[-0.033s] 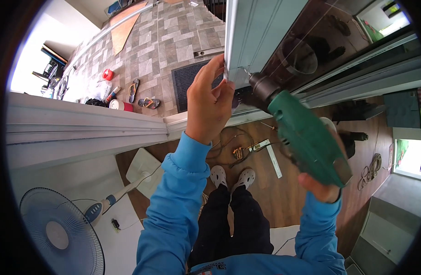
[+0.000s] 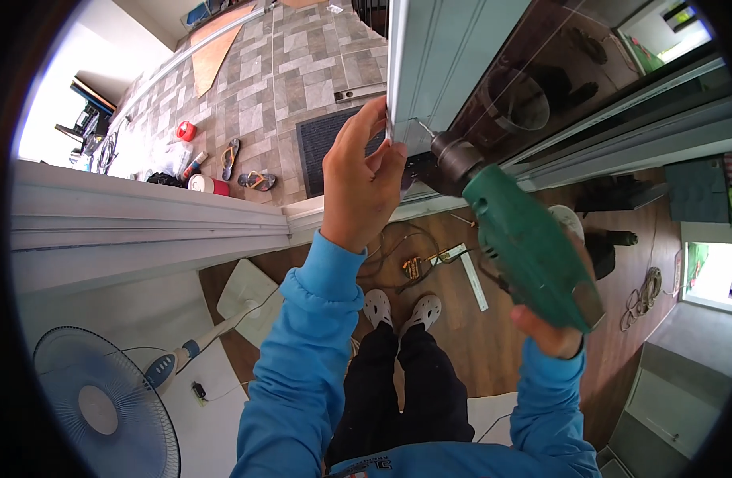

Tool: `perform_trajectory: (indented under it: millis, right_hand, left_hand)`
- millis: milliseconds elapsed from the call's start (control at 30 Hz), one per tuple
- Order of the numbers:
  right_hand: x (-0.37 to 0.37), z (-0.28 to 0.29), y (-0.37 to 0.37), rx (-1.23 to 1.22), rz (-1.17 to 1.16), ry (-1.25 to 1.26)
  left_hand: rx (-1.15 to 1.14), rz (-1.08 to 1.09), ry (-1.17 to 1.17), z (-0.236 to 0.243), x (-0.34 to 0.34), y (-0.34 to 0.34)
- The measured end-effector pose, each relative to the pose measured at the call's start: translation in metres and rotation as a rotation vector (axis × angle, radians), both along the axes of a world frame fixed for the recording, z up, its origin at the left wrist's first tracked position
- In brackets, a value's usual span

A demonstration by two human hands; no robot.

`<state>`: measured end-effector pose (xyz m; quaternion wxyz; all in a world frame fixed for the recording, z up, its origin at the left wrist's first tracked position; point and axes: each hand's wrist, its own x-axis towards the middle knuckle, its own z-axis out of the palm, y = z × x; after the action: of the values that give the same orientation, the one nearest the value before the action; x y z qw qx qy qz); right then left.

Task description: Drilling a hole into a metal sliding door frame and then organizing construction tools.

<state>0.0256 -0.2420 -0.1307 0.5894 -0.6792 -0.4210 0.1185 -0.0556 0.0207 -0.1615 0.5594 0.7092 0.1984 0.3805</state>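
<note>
My right hand (image 2: 551, 331) is wrapped around the handle of a green power drill (image 2: 529, 239) with a dark chuck. From the chuck a thin drill bit (image 2: 425, 127) points up and left at the face of a pale sliding door's frame (image 2: 438, 56). Whether its tip touches the frame I cannot tell. Fingers and thumb of my left hand (image 2: 360, 183) pinch the left edge of that frame, close to the bit. Part of the right hand is hidden behind the drill body.
A standing fan (image 2: 99, 408) is at the lower left. A white try square (image 2: 473, 279), a yellow-black item (image 2: 414, 267) and cables lie on the wood floor by my feet. Beyond the door track (image 2: 151, 215) are sandals (image 2: 258, 181), a red-white tub (image 2: 209, 185) and a dark mat (image 2: 322, 147).
The drill's rear end and my right hand have shifted slightly left and down in the picture. My left hand keeps its hold on the frame's edge.
</note>
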Motion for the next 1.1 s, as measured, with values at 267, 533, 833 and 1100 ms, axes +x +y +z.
perform_trajectory:
  millis: [267,533,833,1100]
  right_hand:
    - [0.010,-0.010,-0.017,0.003,-0.051,0.437]
    - [0.078,-0.014,-0.015,-0.009,0.160,0.575]
    - [0.147,-0.010,0.015,-0.034,0.386,0.829]
    - [0.066,-0.025,-0.001,0.120,0.138,0.463]
  left_hand:
    - [-0.029,0.027,0.023,0.002,0.003,-0.005]
    - [-0.078,0.044,0.035,0.007,0.003,-0.007]
    - [-0.006,-0.003,0.048,0.008,0.000,-0.006]
    - [-0.083,0.031,0.073,0.006,0.001,-0.007]
